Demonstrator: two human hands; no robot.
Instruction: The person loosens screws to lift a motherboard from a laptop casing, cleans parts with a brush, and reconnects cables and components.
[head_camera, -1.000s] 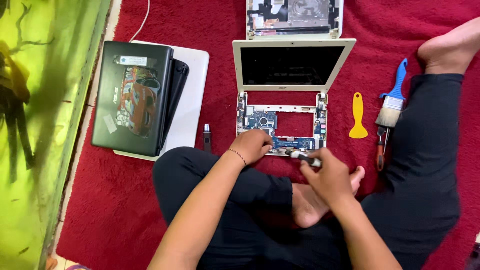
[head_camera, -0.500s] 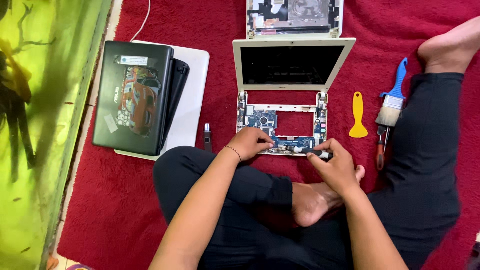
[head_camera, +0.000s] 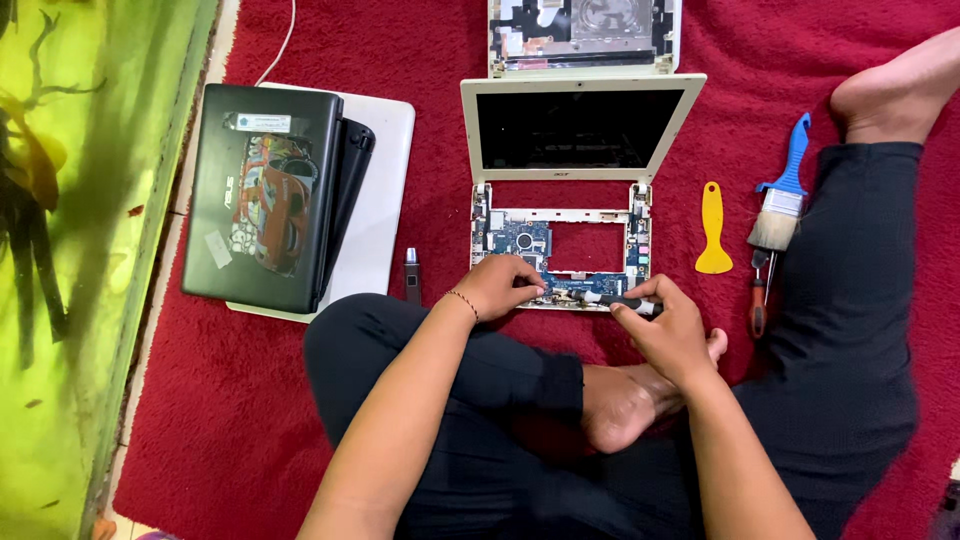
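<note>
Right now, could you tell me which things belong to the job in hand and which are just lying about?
In use:
left hand steadying the opened white laptop
right hand holding a dark screwdriver

Lying about:
yellow pry tool
blue-handled brush
black laptop
red carpet
</note>
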